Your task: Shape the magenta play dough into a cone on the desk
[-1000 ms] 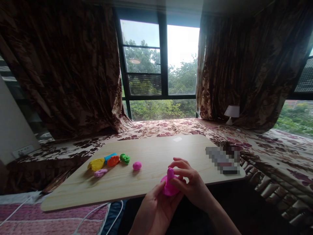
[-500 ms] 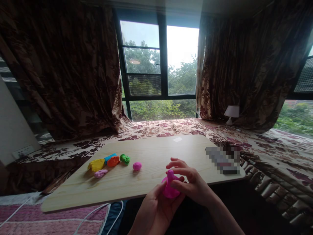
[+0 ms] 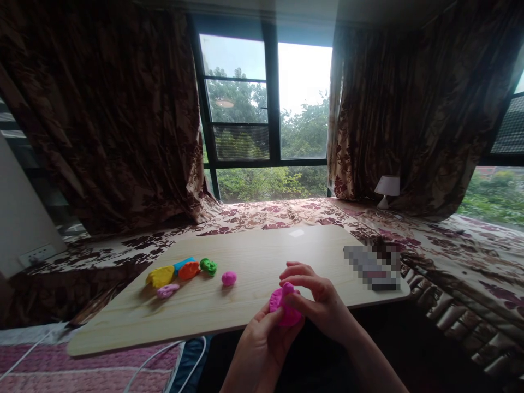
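Observation:
A flattened piece of bright pink modelling clay (image 3: 291,316), with a knob rising at its top, is held between both hands above the table's near edge. My left hand (image 3: 262,338) cups it from below, thumb pressed on its front. My right hand (image 3: 323,300) grips the knob, thumb against the near side and the other fingers curved over behind. A pink clay ball (image 3: 229,278) rests on the table to the left of my hands. Farther left sit lumps of green (image 3: 208,266), orange (image 3: 189,270), blue (image 3: 182,264), yellow (image 3: 160,277) and pale pink clay (image 3: 167,291).
The pale wooden table (image 3: 245,245) has rounded corners. A blurred-out object (image 3: 374,267) lies at its right end. Beyond are a patterned window seat, a small lamp (image 3: 387,188) and curtains (image 3: 368,109). White cables (image 3: 153,355) hang below the near left edge.
The pink clay has turned in my hands, so that more of its ridged flat face shows. My left thumb has moved onto its front. The lumps on the table stay put.

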Tool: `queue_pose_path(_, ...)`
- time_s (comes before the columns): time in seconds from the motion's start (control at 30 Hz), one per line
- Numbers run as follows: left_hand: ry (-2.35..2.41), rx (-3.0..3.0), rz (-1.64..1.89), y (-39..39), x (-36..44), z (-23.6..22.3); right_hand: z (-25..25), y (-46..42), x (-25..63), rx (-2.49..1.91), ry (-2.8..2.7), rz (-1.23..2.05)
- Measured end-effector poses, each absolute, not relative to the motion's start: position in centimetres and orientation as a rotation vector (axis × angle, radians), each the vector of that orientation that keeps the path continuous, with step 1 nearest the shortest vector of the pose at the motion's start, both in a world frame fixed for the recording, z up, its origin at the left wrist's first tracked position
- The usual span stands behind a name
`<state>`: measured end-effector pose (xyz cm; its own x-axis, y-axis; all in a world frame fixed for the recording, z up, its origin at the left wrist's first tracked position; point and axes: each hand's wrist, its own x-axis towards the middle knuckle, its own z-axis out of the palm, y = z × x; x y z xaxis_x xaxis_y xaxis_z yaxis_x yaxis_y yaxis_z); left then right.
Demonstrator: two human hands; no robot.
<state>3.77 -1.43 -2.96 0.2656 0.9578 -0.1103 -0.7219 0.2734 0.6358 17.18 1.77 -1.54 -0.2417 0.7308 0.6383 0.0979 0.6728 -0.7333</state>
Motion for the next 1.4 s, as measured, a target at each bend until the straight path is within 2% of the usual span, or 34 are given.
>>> queue_pose_path(0.17,0.593,0.552,1.214,-1.3,3.7,-2.9,-1.4,1.9,17.2,-0.699,-1.716,0.615)
queue_pose_path(0.73,0.795,0.794,0.995,-0.4,2.6,-3.1,-1.6,1.8,18.5,-0.708,-1.881,0.807)
queue_pose_path(0.87,0.825,0.670,1.035,-0.3,2.9,-2.8,-1.5,1.7,18.1,-0.706,-1.838,0.759)
queue_pose_path(1.03,0.643,0.526,1.132,-0.9,3.5,-2.5,-1.7,1.5,17.6,-0.740,-1.838,0.788)
queue_pose_path(1.4,0.682,0.480,1.115,-1.0,3.4,-2.2,-2.1,1.6,17.6,-0.747,-1.903,0.728)
